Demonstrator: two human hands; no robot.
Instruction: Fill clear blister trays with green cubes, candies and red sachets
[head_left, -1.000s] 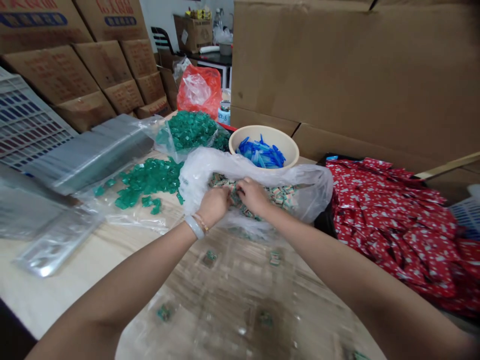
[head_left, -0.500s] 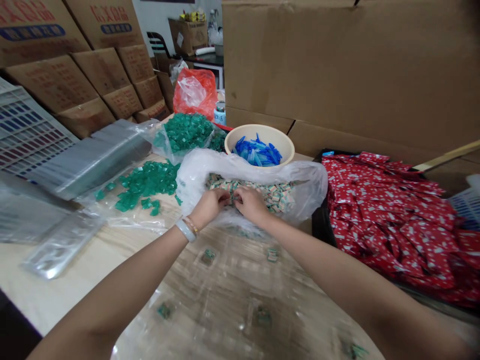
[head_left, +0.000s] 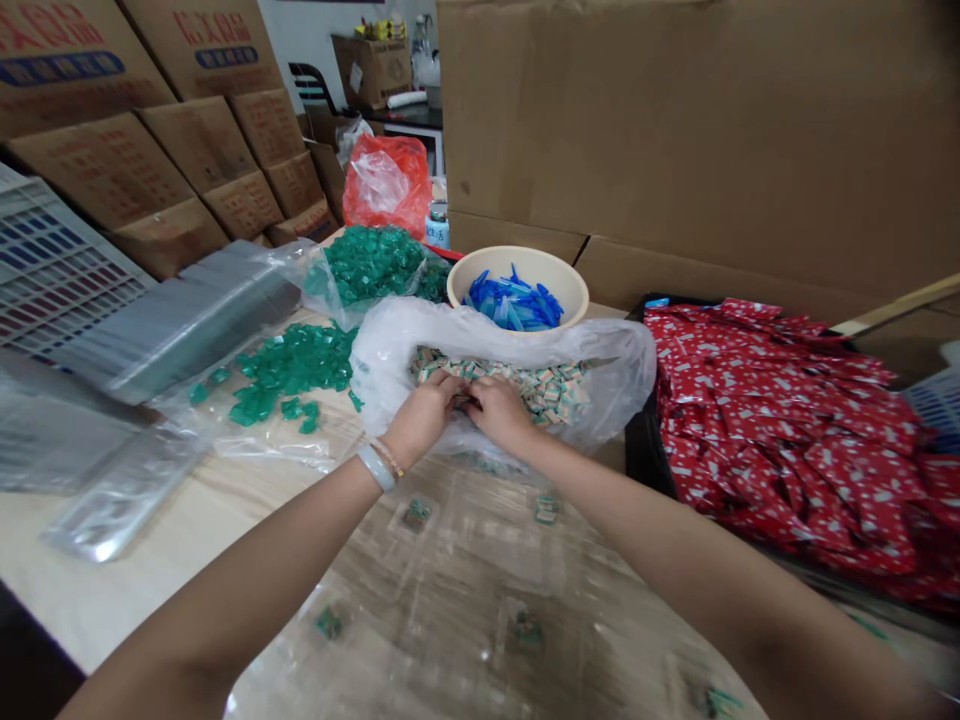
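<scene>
A white plastic bag (head_left: 465, 325) lies open at mid-table, holding a heap of small beige-and-green pieces (head_left: 551, 390). Over the near left part of the heap, my left hand (head_left: 429, 408) and my right hand (head_left: 497, 407) meet, fingertips close together. The fingers of both are bent and closed; whatever they pinch is too small and hidden to name. Clear plastic trays (head_left: 465, 570) cover the table in front, with small green-and-beige pieces (head_left: 545, 510) sitting in several of them.
Green packets (head_left: 289, 370) lie left of the bag, near stacked clear sleeves (head_left: 202, 310). A cream bowl (head_left: 579, 290) of blue packets stands behind. Red patterned packets (head_left: 780, 440) fill a black container (head_left: 641, 450) at the right. Cardboard (head_left: 697, 150) rises behind.
My hands have drawn slightly closer together over the heap, with the left fingers now extending further across toward the right ones. The view has shifted a little.
</scene>
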